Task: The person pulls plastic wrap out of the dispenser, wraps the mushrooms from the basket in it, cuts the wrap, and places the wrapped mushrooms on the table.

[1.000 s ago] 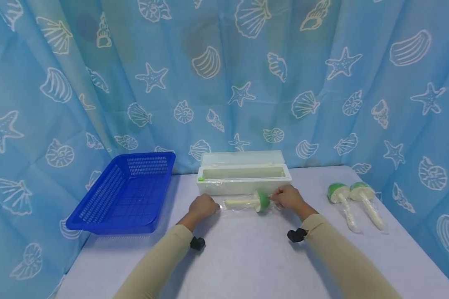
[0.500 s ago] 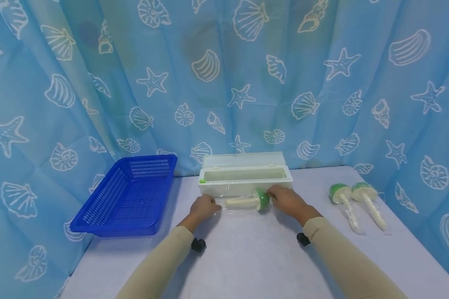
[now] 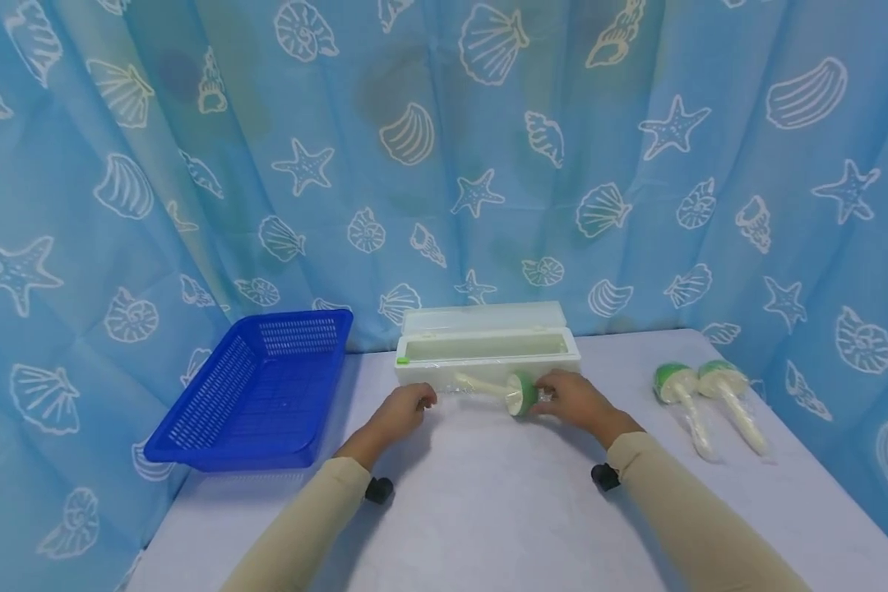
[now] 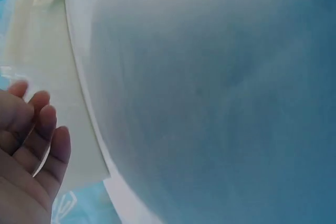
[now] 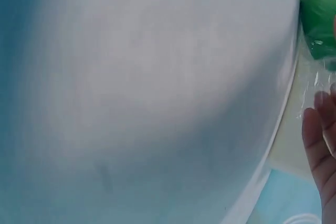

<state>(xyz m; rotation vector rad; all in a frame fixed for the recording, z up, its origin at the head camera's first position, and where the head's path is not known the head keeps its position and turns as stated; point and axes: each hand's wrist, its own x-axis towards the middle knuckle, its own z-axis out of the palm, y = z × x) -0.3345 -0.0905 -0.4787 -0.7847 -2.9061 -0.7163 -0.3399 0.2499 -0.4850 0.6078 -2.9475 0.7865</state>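
A mushroom-shaped piece with a green cap [image 3: 527, 393] and a cream stem [image 3: 483, 384] lies in clear plastic film, against the front of a long white box [image 3: 481, 372]. My right hand [image 3: 575, 403] holds it by the cap, thumb and fingers at its right side; in the right wrist view the cap [image 5: 318, 17] shows at the edge with loose film below. My left hand [image 3: 397, 419] stays left of the stem, fingers loosely bent beside the film end. In the left wrist view those fingers [image 4: 60, 145] are apart, with nothing visible gripped.
The white box has its lid [image 3: 484, 315] raised and a green slider [image 3: 403, 360] at its front left edge. A blue basket [image 3: 266, 403] stands on the left. Two film-wrapped mushroom-shaped pieces [image 3: 688, 411] lie on the right. A shell-print curtain [image 3: 444, 148] hangs behind.
The cap has turned toward the front and the stem's end has swung up toward the box. My right hand has shifted onto the cap; my left has drawn slightly away from the film.
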